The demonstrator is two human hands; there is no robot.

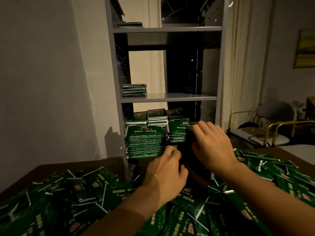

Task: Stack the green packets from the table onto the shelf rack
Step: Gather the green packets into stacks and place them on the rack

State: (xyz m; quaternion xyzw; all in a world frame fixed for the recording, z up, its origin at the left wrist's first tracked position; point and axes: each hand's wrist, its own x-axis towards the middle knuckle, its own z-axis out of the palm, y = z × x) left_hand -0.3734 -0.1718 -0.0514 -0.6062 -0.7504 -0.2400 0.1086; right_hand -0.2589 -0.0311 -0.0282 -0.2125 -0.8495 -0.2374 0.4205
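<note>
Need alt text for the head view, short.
Both hands, right hand and left hand, reach to a stack of flat green foil packets on the grey metal shelf rack; loose packets cover the dark table.

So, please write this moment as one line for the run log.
left hand: at front stack, grip unclear | right hand: on right front stack | table: loose packets remain

A dim room in a home, used here for sorting stock. A grey metal shelf rack [167,97] stands against long cream curtains [242,62] and a dark window. Right of the rack hang a framed painting [304,48] and brass-framed chairs [272,123]; before it, a dark bench [51,169] heaped with green packets [95,186].
</note>
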